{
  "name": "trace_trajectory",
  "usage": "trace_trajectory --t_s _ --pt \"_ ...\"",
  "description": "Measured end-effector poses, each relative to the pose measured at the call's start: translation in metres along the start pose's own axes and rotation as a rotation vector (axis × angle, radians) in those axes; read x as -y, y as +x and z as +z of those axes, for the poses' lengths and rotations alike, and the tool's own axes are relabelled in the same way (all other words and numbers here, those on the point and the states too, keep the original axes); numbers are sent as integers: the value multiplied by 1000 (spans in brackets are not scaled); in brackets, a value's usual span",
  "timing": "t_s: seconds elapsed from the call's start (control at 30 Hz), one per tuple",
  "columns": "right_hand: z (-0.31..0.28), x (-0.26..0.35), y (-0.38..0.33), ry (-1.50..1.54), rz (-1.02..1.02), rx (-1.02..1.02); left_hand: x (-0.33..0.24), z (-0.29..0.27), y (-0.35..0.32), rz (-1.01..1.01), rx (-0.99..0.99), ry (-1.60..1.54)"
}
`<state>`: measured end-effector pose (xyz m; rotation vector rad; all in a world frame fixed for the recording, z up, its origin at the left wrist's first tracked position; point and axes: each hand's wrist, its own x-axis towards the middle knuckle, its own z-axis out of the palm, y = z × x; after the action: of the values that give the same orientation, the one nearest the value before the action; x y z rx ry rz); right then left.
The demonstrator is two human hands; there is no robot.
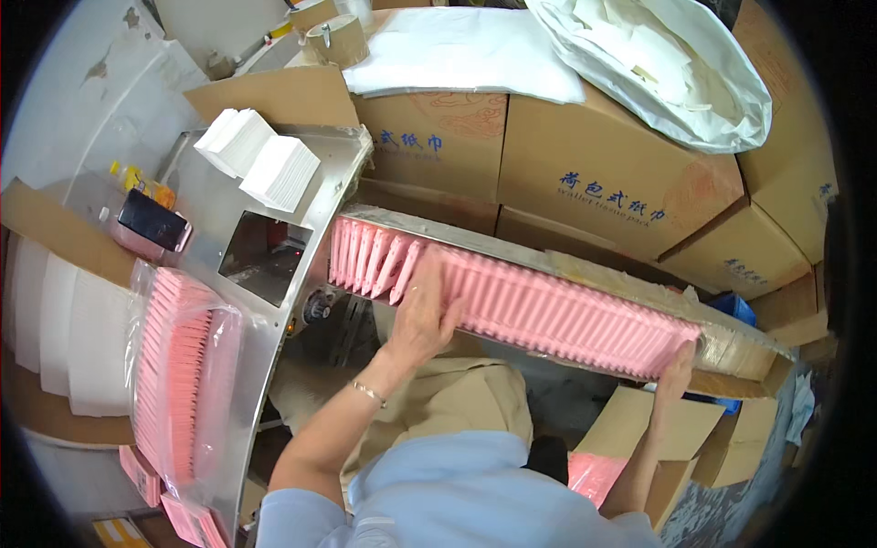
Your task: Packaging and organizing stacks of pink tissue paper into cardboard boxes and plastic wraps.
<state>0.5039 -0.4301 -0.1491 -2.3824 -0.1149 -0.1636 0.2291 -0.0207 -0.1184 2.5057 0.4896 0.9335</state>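
A tightly packed row of pink packets [548, 310] stands between two bare hands, its long axis running from the left hand [422, 306] across to the right hand [674, 363]. The left hand rests against the row's left end, thumb spread from the fingers. The right hand meets the other end; whether it pinches cannot be told. Just left of the left hand, looser packets [375, 260] lean. Beyond both hands runs the tray's raised edge [598, 281], backed by brown cartons [621, 173].

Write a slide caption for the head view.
Left hand and right hand bracket a tight row of pink packets in a long trough, looser packets leaning at left.
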Motion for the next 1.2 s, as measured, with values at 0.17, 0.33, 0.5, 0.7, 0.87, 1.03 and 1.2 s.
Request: trace_trajectory --t_s 0.17,0.33,0.5,0.7,0.87,1.03,1.2 --pt "12 151 -72 136 -264 -125 -3 -26 -17 -368 27 -323" --pt "81 231 -139 462 -620 239 -3 -24 7 -452 3 -351" --pt "116 247 -178 411 -625 259 4 -2 17 -453 47 -236" --pt "133 241 -188 255 -637 166 6 -2 23 -524 76 -307" --pt "135 237 -179 168 -684 134 12 7 19 -498 64 -230" --pt "137 244 -182 -46 -736 50 10 5 19 -519 92 -231" --pt "132 246 -184 -62 -732 63 7 4 21 -477 65 -225"
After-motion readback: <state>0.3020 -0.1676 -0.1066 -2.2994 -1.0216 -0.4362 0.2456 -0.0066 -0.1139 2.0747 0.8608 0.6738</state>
